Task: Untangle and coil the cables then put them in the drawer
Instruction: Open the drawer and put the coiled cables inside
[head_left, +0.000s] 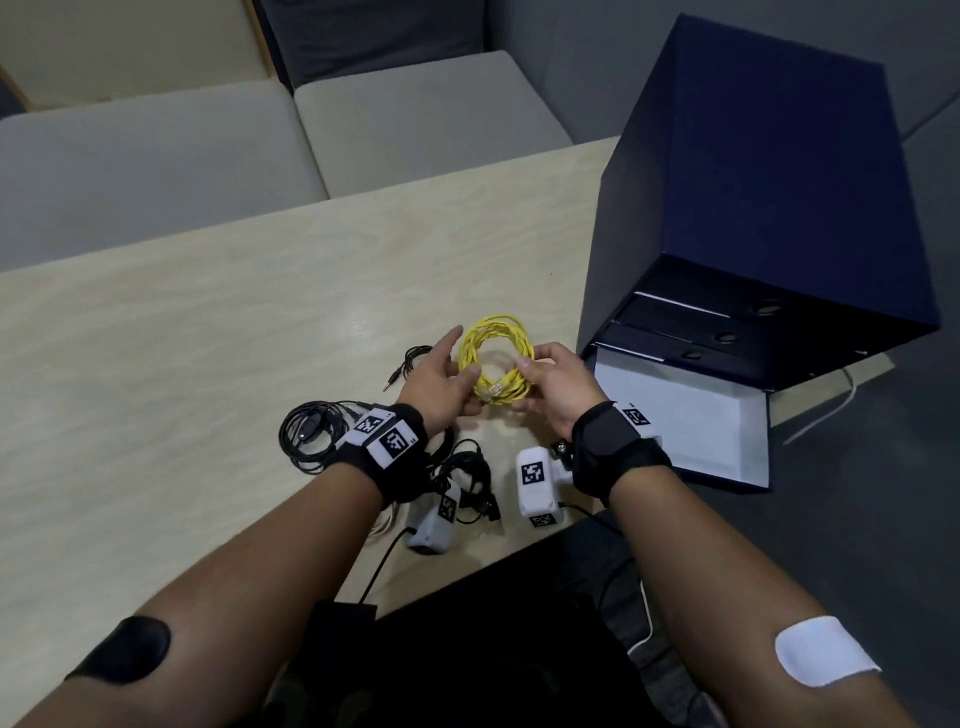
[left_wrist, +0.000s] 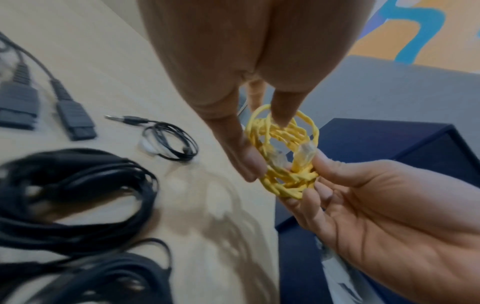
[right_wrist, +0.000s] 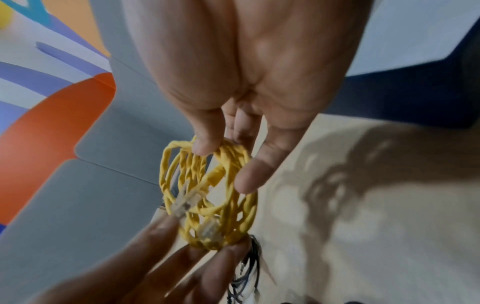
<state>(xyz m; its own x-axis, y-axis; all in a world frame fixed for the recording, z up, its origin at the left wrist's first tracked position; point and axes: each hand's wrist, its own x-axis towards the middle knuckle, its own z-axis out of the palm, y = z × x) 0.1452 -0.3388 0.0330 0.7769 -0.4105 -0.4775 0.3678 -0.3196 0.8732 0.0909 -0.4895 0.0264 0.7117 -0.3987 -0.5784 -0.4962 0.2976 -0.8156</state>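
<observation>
A yellow cable (head_left: 498, 358) wound into a tight coil hangs just above the table, held between both hands. My right hand (head_left: 524, 374) pinches its right side with thumb and fingers, near one clear plug. The left hand (head_left: 465, 353) has its thumb on the near left side and a finger behind the loops. In the left wrist view the left hand (left_wrist: 267, 146) and the right hand (left_wrist: 313, 180) meet on the yellow cable (left_wrist: 283, 181). The right wrist view shows the right hand (right_wrist: 226, 167) on top of the yellow cable (right_wrist: 244, 216). The bottom drawer (head_left: 675, 415) stands pulled out, white inside.
The navy drawer unit (head_left: 753, 182) stands at the table's right end, its upper drawers closed. Loose black cables (head_left: 311, 431) lie under my left wrist. A thin black audio cable (head_left: 410, 358) lies beyond them. More black cable (head_left: 467, 467) sits near the front edge.
</observation>
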